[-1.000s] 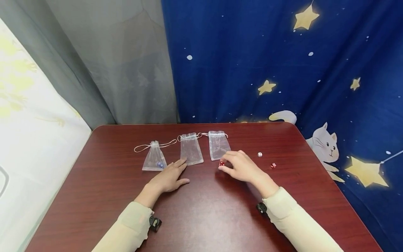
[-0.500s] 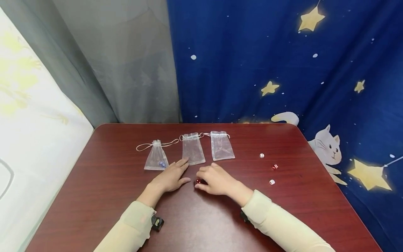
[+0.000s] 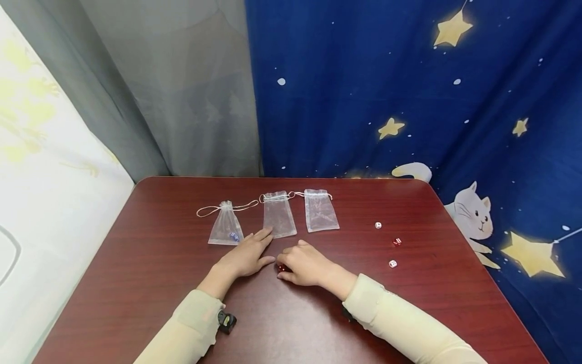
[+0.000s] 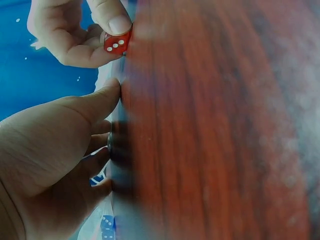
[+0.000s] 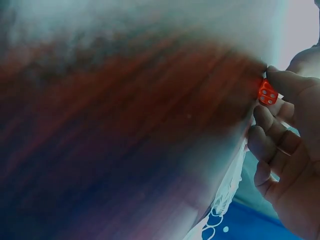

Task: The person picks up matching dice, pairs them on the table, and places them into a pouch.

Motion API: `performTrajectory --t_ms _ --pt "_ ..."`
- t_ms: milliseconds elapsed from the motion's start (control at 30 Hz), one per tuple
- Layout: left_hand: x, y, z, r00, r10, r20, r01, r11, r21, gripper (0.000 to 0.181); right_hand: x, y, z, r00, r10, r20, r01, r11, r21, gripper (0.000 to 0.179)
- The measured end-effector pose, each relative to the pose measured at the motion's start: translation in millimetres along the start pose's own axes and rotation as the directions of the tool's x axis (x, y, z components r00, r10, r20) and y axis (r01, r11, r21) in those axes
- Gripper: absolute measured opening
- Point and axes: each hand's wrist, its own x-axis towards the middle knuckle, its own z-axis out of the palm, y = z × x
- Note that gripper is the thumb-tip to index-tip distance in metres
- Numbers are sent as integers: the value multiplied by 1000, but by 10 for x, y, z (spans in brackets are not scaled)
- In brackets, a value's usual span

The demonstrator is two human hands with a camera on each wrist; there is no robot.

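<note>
My right hand (image 3: 309, 264) pinches a red die (image 4: 117, 44) between thumb and fingers, low over the table beside my left thumb. In the right wrist view white pips show on that red die (image 5: 267, 93). My left hand (image 3: 243, 258) rests palm down with straight fingers on the table, its fingertips at the lower corner of the middle sheer drawstring bag (image 3: 278, 217). Left of it lies another drawstring bag (image 3: 222, 222), gathered at the neck, with blue dice (image 3: 234, 236) inside. The third drawstring bag (image 3: 321, 212) lies flat to the right.
On the right side of the dark red table (image 3: 150, 283) lie a white die (image 3: 378, 225), red dice or a die (image 3: 397, 242) and a nearer white die (image 3: 393, 264). A grey and blue curtain (image 3: 318, 101) hangs behind the table's far edge.
My right hand has moved left and nearer to me with the red die, coming up to my left thumb. The nearer white die has come into view. My left hand has stayed in place.
</note>
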Motion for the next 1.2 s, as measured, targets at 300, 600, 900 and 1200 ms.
performTrajectory --t_ms 300,600,900,1200 --pt "-7 -1 3 1000 -16 12 16 1000 -9 63 -40 16 5 1000 2 -9 -2 1000 -4 26" --pt "2 -8 9 1000 -15 13 15 1000 5 63 -171 124 -89 997 40 -67 -33 994 106 40" --pt "-12 -4 8 1000 -14 11 14 1000 -4 63 -420 365 -181 983 115 -141 -97 986 132 31" --pt "-8 8 -5 1000 1 3 -1 1000 0 64 -788 781 -274 943 245 -223 -219 966 136 29"
